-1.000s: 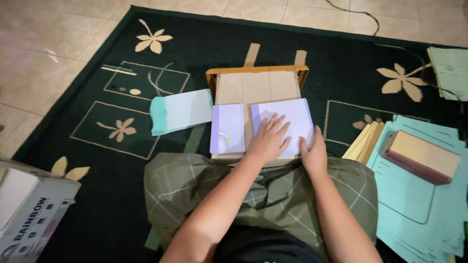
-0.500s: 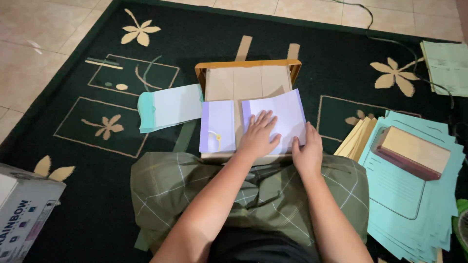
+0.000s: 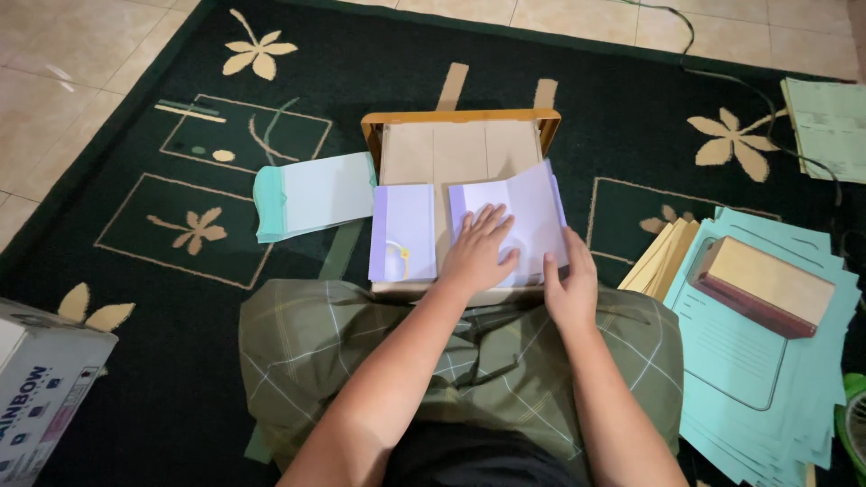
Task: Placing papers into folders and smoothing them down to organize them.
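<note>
on the wooden board over the lap, two lavender sheets side by side: a narrow left sheet and a wider right sheet with its far right corner lifted a little. left hand flat on the right sheet, fingers spread, pressing and not gripping. right hand at the sheet's near right edge, fingers curled around that edge, thumb side up; grip loose, whether pinching the paper or only resting against it cannot be told. right sheet therefore directly under the left palm and just left of the right hand; long axis running across, left to right, slightly tilted up toward the far right. right hand nearer the free edge, left hand nearer the middle. narrow left sheet untouched, just beside the left hand's thumb side, with a small yellow mark near its lower edge.

left of the board, on the dark green rug with cream flower patterns, a pale teal booklet, touching the board's left rim. far left near corner, a white carton with blue print on its side. right of the lap, a spread of teal forms with a tan block, maroon-edged, lying on top; a fan of tan folders tucked between forms and board. top right, a pale green sheet apart on the rug.
</note>
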